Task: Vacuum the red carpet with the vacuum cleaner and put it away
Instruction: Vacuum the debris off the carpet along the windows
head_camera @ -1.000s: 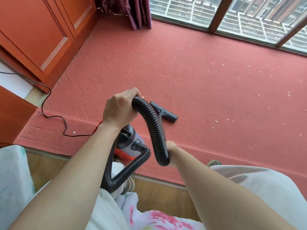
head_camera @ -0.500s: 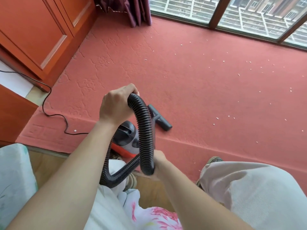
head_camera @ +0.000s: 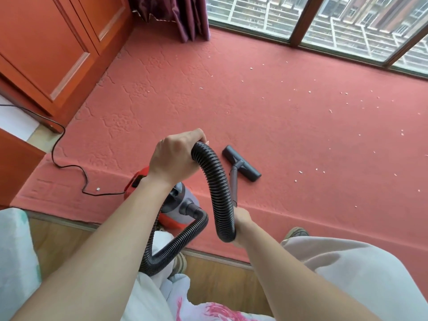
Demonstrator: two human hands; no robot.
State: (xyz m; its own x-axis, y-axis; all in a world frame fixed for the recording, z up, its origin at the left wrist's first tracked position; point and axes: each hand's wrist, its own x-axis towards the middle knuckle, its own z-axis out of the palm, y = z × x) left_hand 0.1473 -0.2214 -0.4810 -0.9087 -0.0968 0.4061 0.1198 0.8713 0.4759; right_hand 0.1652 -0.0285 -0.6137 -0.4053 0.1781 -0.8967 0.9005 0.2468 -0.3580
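Both hands grip the vacuum: left hand (head_camera: 176, 156) wrapped over the hose (head_camera: 216, 181), right hand (head_camera: 240, 222) seemingly closed on the wand, floor head (head_camera: 242, 166) near the red carpet (head_camera: 301, 135)'s front edge, where the looped hose could kink, or tip the canister (head_camera: 178, 205).

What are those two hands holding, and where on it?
Both hold the vacuum. The left hand grips the top of the hose bend. The right hand grips the near end of the wand, where the hose joins.
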